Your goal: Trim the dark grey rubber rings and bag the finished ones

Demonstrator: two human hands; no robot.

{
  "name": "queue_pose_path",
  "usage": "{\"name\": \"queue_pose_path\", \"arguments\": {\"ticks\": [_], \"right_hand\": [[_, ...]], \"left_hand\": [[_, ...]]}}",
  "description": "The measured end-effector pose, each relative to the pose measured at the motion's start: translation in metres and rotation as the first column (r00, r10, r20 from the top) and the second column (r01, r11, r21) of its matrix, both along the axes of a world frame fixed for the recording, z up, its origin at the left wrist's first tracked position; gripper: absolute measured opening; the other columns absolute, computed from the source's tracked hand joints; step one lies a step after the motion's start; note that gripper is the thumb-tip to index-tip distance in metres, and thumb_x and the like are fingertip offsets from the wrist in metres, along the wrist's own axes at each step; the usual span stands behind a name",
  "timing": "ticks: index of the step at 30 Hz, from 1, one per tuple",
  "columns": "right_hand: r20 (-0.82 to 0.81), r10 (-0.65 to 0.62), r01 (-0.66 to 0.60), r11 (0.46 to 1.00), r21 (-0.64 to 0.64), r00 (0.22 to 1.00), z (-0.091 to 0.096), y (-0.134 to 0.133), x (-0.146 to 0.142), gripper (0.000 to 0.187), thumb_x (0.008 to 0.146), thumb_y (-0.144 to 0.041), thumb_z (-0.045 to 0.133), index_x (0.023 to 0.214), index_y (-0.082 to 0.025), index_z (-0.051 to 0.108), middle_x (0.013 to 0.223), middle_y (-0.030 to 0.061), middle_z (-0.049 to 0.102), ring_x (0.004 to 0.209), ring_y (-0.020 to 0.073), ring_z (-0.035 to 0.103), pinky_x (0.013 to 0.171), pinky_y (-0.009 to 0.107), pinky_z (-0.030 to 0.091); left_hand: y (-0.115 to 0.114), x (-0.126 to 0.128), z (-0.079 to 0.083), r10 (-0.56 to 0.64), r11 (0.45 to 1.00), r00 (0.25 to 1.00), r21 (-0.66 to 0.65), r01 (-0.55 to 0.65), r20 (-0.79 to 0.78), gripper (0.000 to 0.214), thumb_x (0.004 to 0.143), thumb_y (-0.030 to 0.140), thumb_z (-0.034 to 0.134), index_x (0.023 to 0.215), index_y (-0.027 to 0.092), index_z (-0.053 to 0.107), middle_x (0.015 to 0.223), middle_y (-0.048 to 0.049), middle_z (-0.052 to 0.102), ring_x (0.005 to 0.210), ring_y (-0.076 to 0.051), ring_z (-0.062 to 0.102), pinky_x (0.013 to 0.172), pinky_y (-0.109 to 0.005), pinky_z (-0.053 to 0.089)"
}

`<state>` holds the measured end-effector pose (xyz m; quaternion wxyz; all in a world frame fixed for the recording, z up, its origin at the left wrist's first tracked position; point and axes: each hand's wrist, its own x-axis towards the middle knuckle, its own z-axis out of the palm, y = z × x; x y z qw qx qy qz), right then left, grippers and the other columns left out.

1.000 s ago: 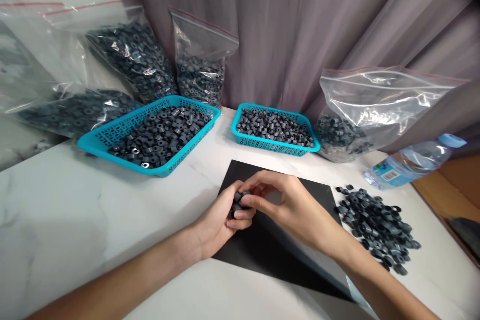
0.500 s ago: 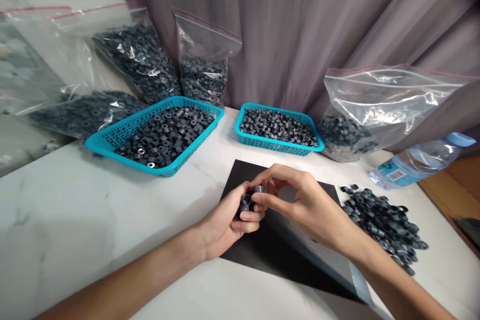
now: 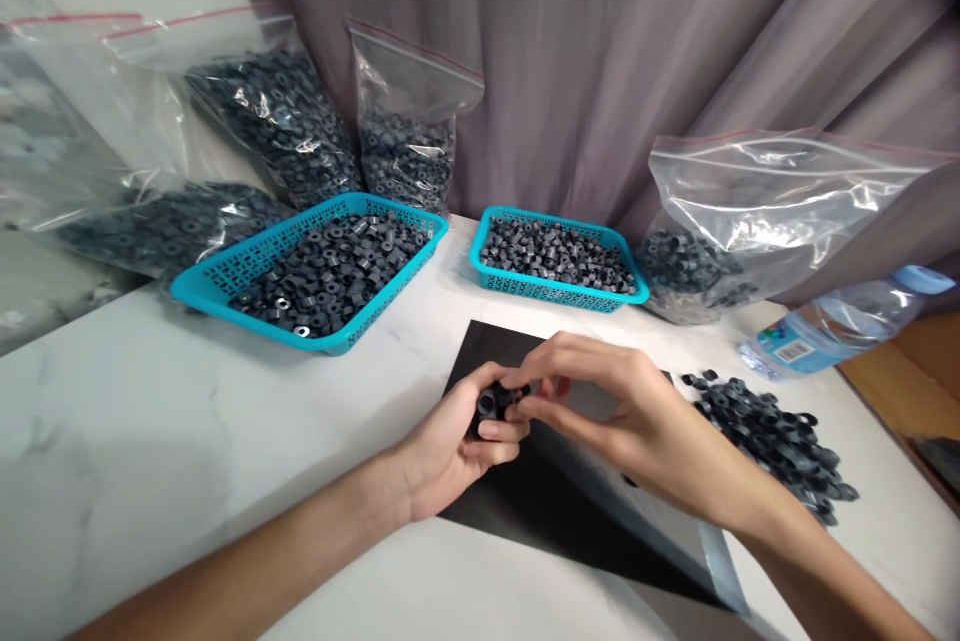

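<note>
My left hand point(image 3: 454, 446) is curled around several small dark grey plastic rings point(image 3: 489, 405), one with its round opening turned up towards me. Over it reaches my right hand point(image 3: 607, 401), thumb and forefinger pinched on another small dark part at the right of that cluster; the fingertips partly hide it. Both hands are above a black sheet point(image 3: 540, 516) lying on the white table. A heap of similar dark parts point(image 3: 772, 441) lies right of my right hand.
Behind are a large blue basket point(image 3: 341, 341) and a smaller one point(image 3: 559, 298), both filled with dark parts. Clear zip bags point(image 3: 274, 121) of such parts stand at the left, another bag point(image 3: 697, 251) at the right. A water bottle point(image 3: 847, 321) lies near the right edge.
My right hand has shifted slightly right, its fingertips a little lower on the parts. The grey ring that showed upright between its fingers is now darker and mostly covered. My left hand stays put.
</note>
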<state>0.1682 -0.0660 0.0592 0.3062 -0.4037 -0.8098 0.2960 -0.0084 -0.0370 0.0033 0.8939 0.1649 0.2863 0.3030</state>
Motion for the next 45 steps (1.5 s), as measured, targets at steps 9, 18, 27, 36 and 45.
{"name": "queue_pose_path", "arguments": {"ticks": [9, 18, 27, 36, 45], "right_hand": [[0.174, 0.007, -0.038, 0.984, 0.175, 0.985, -0.007, -0.004, -0.005, 0.014, 0.096, -0.021, 0.063, 0.109, -0.021, 0.067, 0.101, 0.0038, 0.068, 0.094, 0.0179, 0.061, 0.082, 0.030, 0.050], [0.213, -0.022, -0.011, 0.989, 0.150, 0.977, -0.008, -0.002, -0.003, 0.018, 0.095, -0.021, 0.064, 0.113, -0.025, 0.068, 0.108, 0.0037, 0.066, 0.098, 0.0174, 0.062, 0.083, 0.030, 0.052], [0.247, -0.042, 0.008, 0.991, 0.137, 0.968, -0.007, -0.002, -0.003, 0.021, 0.094, -0.019, 0.066, 0.114, -0.024, 0.066, 0.109, 0.0039, 0.066, 0.098, 0.0182, 0.063, 0.083, 0.030, 0.054], [0.249, -0.264, 0.217, 0.955, 0.201, 0.932, 0.011, 0.001, 0.024, 0.028, 0.098, -0.033, 0.060, 0.125, -0.026, 0.060, 0.116, 0.0055, 0.067, 0.099, 0.0201, 0.066, 0.081, 0.032, 0.055], [0.346, -0.432, 0.286, 0.871, 0.399, 0.833, -0.056, -0.032, 0.065, 0.019, 0.101, -0.026, 0.052, 0.117, -0.021, 0.062, 0.110, 0.0103, 0.064, 0.099, 0.0249, 0.060, 0.080, 0.040, 0.055]], "left_hand": [[-0.003, 0.003, -0.006, 0.029, 0.999, 0.999, 0.034, -0.028, -0.044, 0.026, 0.097, 0.016, 0.044, 0.073, 0.013, 0.054, 0.064, 0.0035, 0.046, 0.043, -0.001, 0.039, 0.034, -0.008, 0.020], [-0.001, 0.003, -0.008, 0.032, 0.998, 0.998, 0.046, -0.030, -0.054, 0.025, 0.096, 0.018, 0.045, 0.074, 0.014, 0.054, 0.063, 0.0025, 0.049, 0.043, -0.002, 0.041, 0.032, -0.009, 0.019], [0.002, 0.003, -0.011, 0.048, 0.997, 0.995, 0.061, -0.043, -0.087, 0.023, 0.093, 0.017, 0.048, 0.073, 0.012, 0.058, 0.067, 0.0007, 0.052, 0.043, -0.001, 0.038, 0.032, -0.009, 0.019], [0.006, 0.001, -0.002, -0.016, 0.999, 0.990, 0.040, 0.022, -0.141, 0.023, 0.093, 0.022, 0.052, 0.073, 0.013, 0.055, 0.062, 0.0046, 0.042, 0.041, -0.001, 0.024, 0.033, -0.012, 0.013], [0.008, -0.001, 0.011, -0.085, 0.964, 0.931, 0.208, 0.168, -0.356, 0.033, 0.094, 0.031, 0.052, 0.066, 0.018, 0.042, 0.059, 0.0086, 0.027, 0.046, -0.005, 0.014, 0.039, -0.016, 0.011]]}}
